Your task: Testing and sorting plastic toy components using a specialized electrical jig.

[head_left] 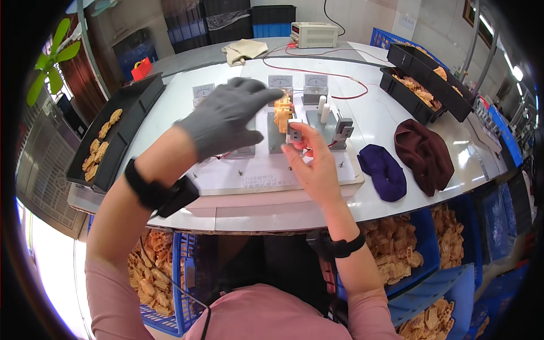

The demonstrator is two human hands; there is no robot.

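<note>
My pink top has sleeves ending near the elbows. A plain grey glove covers my left hand; a black strap with a boxy black unit circles that forearm. My right hand is bare, with a black band above the wrist.

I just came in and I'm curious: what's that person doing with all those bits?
Someone sits at a white table. Their bare right hand holds a small gray block right by a yellowish plastic part on the middle stand. The gray-gloved left hand is spread open nearby, blurry; I can't tell if it touches the part. Dial meters stand behind. More such parts sit in a long black tray and blue baskets.
</note>
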